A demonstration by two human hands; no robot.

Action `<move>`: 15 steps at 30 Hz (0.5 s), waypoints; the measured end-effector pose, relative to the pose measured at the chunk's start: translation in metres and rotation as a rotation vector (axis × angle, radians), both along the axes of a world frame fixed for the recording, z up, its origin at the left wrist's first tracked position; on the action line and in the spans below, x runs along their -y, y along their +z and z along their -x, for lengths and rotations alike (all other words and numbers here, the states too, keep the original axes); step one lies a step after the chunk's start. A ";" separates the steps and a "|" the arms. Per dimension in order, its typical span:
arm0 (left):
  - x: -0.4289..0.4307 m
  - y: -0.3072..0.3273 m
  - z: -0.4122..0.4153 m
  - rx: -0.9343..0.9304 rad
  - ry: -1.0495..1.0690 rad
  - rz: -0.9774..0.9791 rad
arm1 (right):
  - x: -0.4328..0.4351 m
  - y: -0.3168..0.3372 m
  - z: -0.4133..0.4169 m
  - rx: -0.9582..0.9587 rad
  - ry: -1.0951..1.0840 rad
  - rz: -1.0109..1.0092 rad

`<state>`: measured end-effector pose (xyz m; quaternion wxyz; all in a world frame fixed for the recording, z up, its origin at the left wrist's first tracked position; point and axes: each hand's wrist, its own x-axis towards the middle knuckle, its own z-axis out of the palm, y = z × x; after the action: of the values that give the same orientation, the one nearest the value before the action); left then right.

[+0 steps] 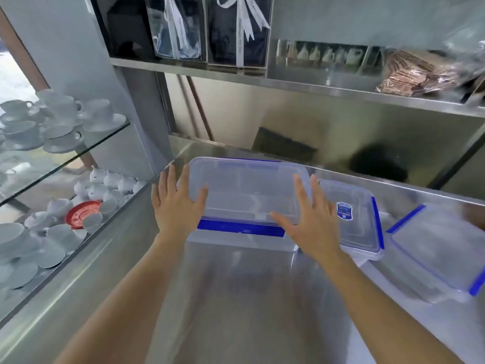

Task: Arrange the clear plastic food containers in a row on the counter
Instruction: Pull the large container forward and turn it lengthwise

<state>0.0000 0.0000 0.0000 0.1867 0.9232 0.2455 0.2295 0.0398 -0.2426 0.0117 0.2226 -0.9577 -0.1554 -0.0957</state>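
A large clear plastic container with blue lid clips (246,195) stands on the steel counter (249,298), at its left end. My left hand (175,203) lies flat against its left corner with fingers spread. My right hand (309,222) rests open on its right front corner. To its right, touching or nearly touching, sits a smaller clear container (354,219) with a blue label on the lid. Further right a third clear container (441,248) with blue clips lies at an angle, partly cut off by the frame edge.
A glass display case (78,153) full of white cups, saucers and a red plate stands along the counter's left side. A steel shelf (315,85) overhead carries dark gift boxes with ribbons and a bag of brown wafers. A dark object (378,164) sits at the back.
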 end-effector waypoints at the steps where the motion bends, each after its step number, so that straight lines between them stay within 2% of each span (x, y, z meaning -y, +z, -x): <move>1: -0.004 -0.001 0.000 -0.058 0.032 0.069 | -0.002 -0.003 -0.001 -0.081 0.032 0.051; 4: -0.018 -0.009 -0.005 -0.180 0.083 0.244 | -0.003 -0.017 -0.007 -0.114 0.133 0.262; 7: -0.026 -0.012 -0.007 -0.153 0.091 0.476 | -0.001 -0.018 -0.014 -0.140 0.187 0.366; 9: -0.025 -0.007 -0.008 -0.113 0.098 0.557 | 0.002 -0.016 -0.019 -0.169 0.207 0.355; 13: -0.026 0.004 -0.009 -0.180 0.155 0.620 | 0.003 -0.014 -0.026 -0.203 0.236 0.301; 15: -0.035 0.010 -0.005 -0.227 0.153 0.783 | 0.005 -0.013 -0.028 -0.161 0.210 0.278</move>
<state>0.0050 0.0351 0.0101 0.4779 0.7810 0.4010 0.0285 0.0676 -0.2476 -0.0018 0.1083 -0.9623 -0.2479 0.0272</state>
